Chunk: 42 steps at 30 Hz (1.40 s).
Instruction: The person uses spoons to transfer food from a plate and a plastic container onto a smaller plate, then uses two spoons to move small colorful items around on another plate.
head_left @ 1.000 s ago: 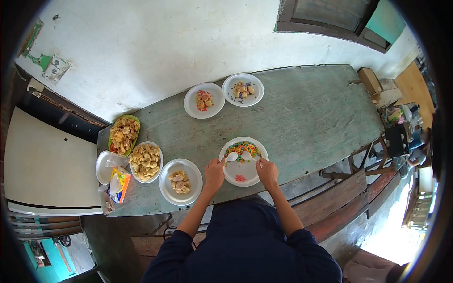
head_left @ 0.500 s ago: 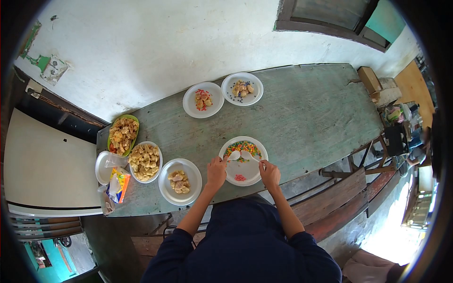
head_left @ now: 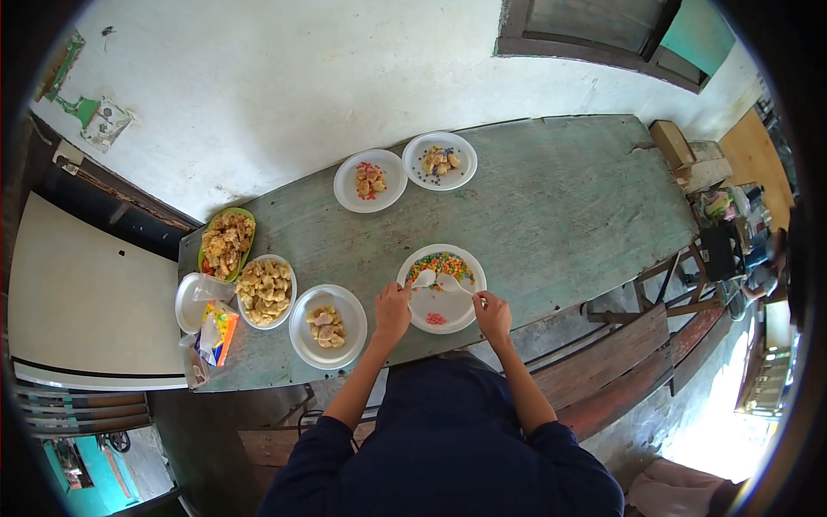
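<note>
A white plate [head_left: 468,320] in front of me holds a heap of small multicoloured candies [head_left: 441,262] on its far side. A little cluster of pink candies [head_left: 437,319] lies apart near its front. My left hand [head_left: 394,312] is closed on a white plastic spoon [head_left: 424,278] whose bowl is at the heap. From the right, my right hand [head_left: 492,315] grips a second white spoon [head_left: 450,283], its bowl at the heap's near edge beside the first. Both hands are at the plate's sides.
Left of me stand a plate of several fried pieces [head_left: 326,328], a fuller bowl [head_left: 264,291], a green dish of fried food [head_left: 226,244] and a tissue pack [head_left: 217,333]. Two plates with food and candies, one red [head_left: 370,182], one dark [head_left: 439,161], are by the wall.
The spoon bowls have shifted slightly and stand a little farther apart over the candies. My hands have barely moved; the whole view has shifted a little.
</note>
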Available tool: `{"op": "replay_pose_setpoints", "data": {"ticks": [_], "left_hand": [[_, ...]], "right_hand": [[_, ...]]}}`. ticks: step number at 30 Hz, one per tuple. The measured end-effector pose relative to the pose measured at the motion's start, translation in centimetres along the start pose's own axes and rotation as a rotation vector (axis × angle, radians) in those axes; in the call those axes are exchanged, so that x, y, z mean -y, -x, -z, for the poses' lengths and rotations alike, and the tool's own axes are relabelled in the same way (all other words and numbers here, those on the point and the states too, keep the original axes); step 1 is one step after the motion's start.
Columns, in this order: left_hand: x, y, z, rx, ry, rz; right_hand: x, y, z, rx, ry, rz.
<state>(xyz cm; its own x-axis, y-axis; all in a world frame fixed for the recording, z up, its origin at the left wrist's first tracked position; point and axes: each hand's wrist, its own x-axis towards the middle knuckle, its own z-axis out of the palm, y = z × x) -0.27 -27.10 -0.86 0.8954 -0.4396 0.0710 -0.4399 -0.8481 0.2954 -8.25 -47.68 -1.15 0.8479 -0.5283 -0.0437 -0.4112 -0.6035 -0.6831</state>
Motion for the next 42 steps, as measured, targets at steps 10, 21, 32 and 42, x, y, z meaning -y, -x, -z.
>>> {"op": "replay_pose_setpoints", "data": {"ticks": [10,21,32,42], "left_hand": [[0.7,1.8,-0.4,-0.009,-0.021,0.030],[-0.5,3.3,-1.0,0.003,0.004,0.037],[-0.6,3.1,-1.6,0.020,-0.036,0.060],[-0.5,3.0,-1.9,0.004,-0.029,0.044]], "right_hand": [[-0.2,1.5,2.6,0.056,0.068,0.165],[1.0,-0.7,0.4,0.039,0.183,0.221],[-0.5,-1.3,-0.6,0.090,0.101,0.127],[-0.4,-1.1,-0.6,0.112,0.078,0.090]]}}
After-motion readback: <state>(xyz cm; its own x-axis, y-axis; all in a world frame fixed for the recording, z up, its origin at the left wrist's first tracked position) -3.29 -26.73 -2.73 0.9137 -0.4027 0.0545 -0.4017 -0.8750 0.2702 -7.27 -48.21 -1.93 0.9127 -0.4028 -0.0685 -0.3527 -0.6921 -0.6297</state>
